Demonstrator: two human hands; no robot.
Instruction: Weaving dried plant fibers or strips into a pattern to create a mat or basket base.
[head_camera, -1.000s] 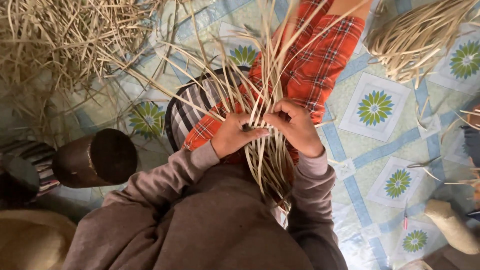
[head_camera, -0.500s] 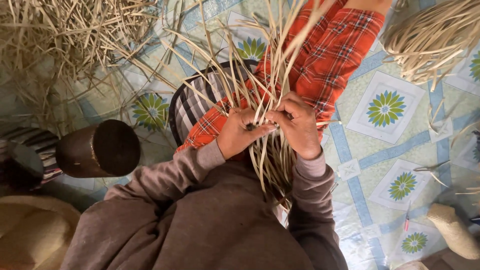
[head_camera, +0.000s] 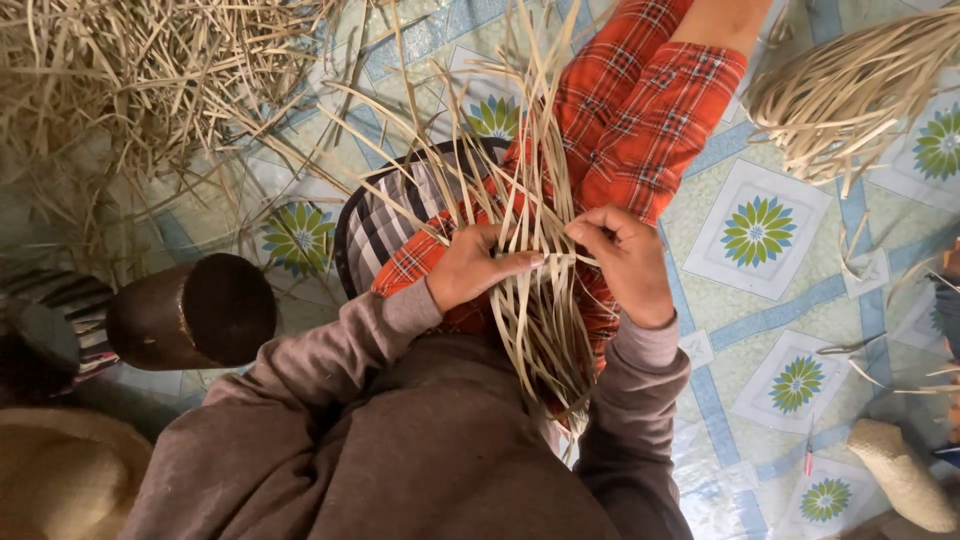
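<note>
I sit on the floor with a bunch of long pale straw strips (head_camera: 540, 310) lying over my lap and fanning upward across my red plaid trousers (head_camera: 630, 110). My left hand (head_camera: 470, 265) presses flat on the strips with its fingers stretched right. My right hand (head_camera: 625, 260) pinches one thin strip between thumb and fingers and holds it out to the right of the bunch. The lower ends of the strips gather in a dark knot above my brown sleeves.
A heap of loose straw (head_camera: 130, 70) fills the upper left. Another bundle of strips (head_camera: 850, 90) lies at the upper right. A dark wooden cylinder (head_camera: 195, 312) lies at the left. A striped cushion (head_camera: 385, 225) is under my leg. The floor mat (head_camera: 760, 300) has flower tiles.
My right hand has moved away from my left hand to the right, drawing one strip sideways out of the bunch. My left hand stays pressed on the strips.
</note>
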